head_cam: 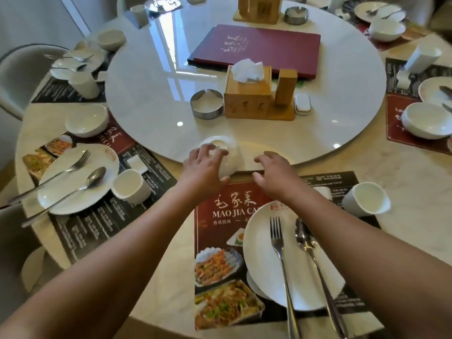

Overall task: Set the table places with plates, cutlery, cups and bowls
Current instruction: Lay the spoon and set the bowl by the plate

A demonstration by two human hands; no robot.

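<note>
My left hand (204, 165) grips a white bowl (231, 155), tipped upside down at the near edge of the turntable, just beyond my placemat (217, 216). My right hand (271, 174) hovers beside the bowl with loosely curled fingers and holds nothing. On the placemat sits a white plate (264, 260) with a fork (281, 265) and a spoon (310, 255) lying on it. A white cup (364, 198) stands at the mat's far right corner.
The place at the left has a plate (73, 189) with fork and spoon, a cup (130, 187) and a bowl (86, 119). The turntable (151, 99) carries a wooden tissue box (248, 94), steel ashtray (206, 104) and maroon menu (259, 47). Further set places ring the table.
</note>
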